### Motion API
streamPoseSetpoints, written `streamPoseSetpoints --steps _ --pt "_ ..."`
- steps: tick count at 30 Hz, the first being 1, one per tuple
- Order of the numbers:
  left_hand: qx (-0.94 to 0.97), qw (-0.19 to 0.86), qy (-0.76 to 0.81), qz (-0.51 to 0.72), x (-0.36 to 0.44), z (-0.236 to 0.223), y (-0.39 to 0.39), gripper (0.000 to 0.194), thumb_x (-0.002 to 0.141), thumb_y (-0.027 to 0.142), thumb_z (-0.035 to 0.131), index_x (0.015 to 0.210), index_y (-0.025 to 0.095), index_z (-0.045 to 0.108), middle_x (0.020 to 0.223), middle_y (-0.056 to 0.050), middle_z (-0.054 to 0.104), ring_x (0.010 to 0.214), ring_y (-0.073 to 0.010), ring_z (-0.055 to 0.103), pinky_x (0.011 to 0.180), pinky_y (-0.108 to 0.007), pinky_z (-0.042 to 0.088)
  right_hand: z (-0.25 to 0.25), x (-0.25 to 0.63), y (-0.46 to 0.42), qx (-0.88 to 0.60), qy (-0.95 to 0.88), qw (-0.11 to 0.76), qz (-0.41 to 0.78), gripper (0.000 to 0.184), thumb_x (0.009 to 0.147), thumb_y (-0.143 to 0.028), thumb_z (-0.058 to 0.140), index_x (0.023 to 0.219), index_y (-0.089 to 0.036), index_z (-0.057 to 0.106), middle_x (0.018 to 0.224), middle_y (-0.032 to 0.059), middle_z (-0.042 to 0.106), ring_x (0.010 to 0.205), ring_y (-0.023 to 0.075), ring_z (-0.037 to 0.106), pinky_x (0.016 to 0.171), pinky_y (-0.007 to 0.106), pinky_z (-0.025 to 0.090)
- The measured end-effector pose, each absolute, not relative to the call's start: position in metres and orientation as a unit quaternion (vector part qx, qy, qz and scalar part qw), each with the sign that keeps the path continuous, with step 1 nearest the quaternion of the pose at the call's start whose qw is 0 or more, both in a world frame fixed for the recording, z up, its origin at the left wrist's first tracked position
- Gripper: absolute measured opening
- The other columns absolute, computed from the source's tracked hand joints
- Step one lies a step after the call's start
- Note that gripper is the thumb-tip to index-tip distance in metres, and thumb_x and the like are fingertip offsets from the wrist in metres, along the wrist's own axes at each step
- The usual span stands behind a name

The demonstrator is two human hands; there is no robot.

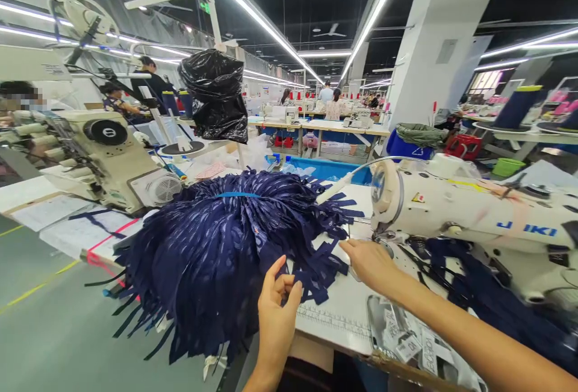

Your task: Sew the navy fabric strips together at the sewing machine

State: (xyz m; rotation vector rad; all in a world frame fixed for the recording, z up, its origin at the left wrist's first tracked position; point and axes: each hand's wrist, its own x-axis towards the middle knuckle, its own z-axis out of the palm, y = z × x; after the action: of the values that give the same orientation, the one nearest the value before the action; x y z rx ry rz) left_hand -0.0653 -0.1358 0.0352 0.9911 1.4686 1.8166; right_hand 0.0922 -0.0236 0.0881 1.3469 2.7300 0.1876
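Observation:
A large bundle of navy fabric strips [203,259], tied round the middle with a blue band [239,194], lies over the table's left side. My left hand [277,308] is in front of it, index finger raised and the others loosely bent, with nothing visible between them. Beside the needle area of a white sewing machine [419,199], my right hand [368,262] has its fingers bent together near the loose strip ends [323,271]. What those fingers hold, if anything, is hidden. More navy fabric [487,283] lies under the machine arm.
A clear pouch of labels [406,335] lies at the table's front edge, right of a printed ruler [334,320]. Another machine [103,145] stands at left. A black plastic bag [214,94] covers something on a stand behind the bundle. Other people work farther off.

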Motion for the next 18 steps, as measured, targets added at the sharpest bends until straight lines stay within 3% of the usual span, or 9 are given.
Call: streamPoseSetpoints --steps 3,6,11,16,18 --pt "0.529 0.166 0.577 0.600 -0.074 0.023 -0.136 0.037 0.078 0.026 0.057 0.113 0.018 0.054 0.070 0.001 0.061 0.065 -0.0138 0.058 0.065 -0.024 0.048 0.094 0.101 -0.045 0.426 0.903 0.018 0.055 0.027 0.079 -0.001 0.041 0.096 -0.015 0.056 0.089 0.0088 0.062 0.082 0.0234 0.060 0.061 0.029 0.042" --pt "0.717 -0.008 0.498 0.487 -0.091 0.005 -0.135 0.022 0.082 0.019 0.051 0.102 0.020 0.060 0.078 -0.002 0.064 0.072 -0.0155 0.061 0.070 -0.026 0.050 0.088 0.114 -0.059 0.438 0.898 0.021 0.020 0.027 0.080 -0.007 0.046 0.105 -0.013 0.054 0.097 0.0098 0.062 0.087 0.0245 0.060 0.067 0.032 0.046" --pt "0.825 -0.211 0.417 0.318 -0.124 -0.011 -0.128 0.033 0.085 0.005 0.036 0.104 0.017 0.060 0.107 -0.009 0.062 0.102 -0.0212 0.055 0.089 -0.032 0.043 0.066 0.128 -0.058 0.463 0.886 0.006 -0.010 0.041 0.080 -0.018 0.055 0.119 -0.008 0.048 0.111 0.0163 0.057 0.098 0.0290 0.056 0.077 0.039 0.048" --pt "0.826 -0.231 0.403 0.319 -0.143 0.011 -0.110 0.031 0.086 0.008 0.035 0.089 0.020 0.063 0.102 -0.005 0.065 0.103 -0.0230 0.055 0.101 -0.044 0.026 0.046 0.113 -0.036 0.493 0.869 -0.009 -0.031 0.069 0.082 -0.034 0.057 0.134 0.002 0.030 0.135 0.0286 0.035 0.122 0.0362 0.037 0.096 0.045 0.037" --pt "0.826 -0.145 0.404 0.365 -0.140 0.019 -0.103 0.028 0.088 0.014 0.037 0.076 0.019 0.062 0.084 -0.003 0.066 0.087 -0.0194 0.059 0.096 -0.039 0.033 0.038 0.097 -0.026 0.492 0.869 -0.014 -0.043 0.074 0.083 -0.041 0.055 0.136 0.003 0.027 0.136 0.0301 0.032 0.125 0.0374 0.032 0.098 0.046 0.034"
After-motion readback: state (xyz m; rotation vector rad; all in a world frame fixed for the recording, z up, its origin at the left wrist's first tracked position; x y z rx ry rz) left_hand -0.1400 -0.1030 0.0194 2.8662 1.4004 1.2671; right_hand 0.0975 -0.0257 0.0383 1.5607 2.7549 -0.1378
